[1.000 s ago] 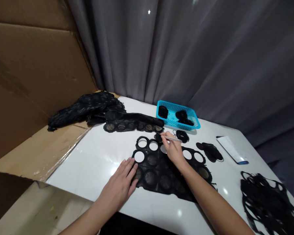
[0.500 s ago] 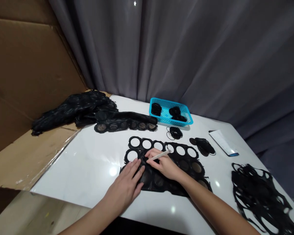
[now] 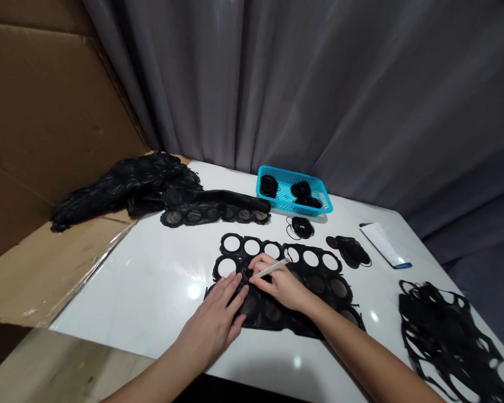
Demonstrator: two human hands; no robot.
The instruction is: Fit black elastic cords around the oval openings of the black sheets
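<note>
A black sheet (image 3: 273,316) with rows of round shapes lies on the white table. Its back row and the left circle of the middle row are cut through, showing white. My left hand (image 3: 218,310) rests on the sheet's left part, fingers spread and flat. In my right hand (image 3: 277,282) is a slim white pen-like tool (image 3: 273,267), pinched and slanting, its lower end at a circle of the middle row. The fingers hide that circle in part.
Behind stands a blue basket (image 3: 283,211) with black bundles; a black ring bundle (image 3: 302,227) lies before it. Black discs (image 3: 349,251), a paper (image 3: 384,243) and black scraps (image 3: 441,324) are right. Black sheets (image 3: 121,187) lie left by cardboard (image 3: 46,112).
</note>
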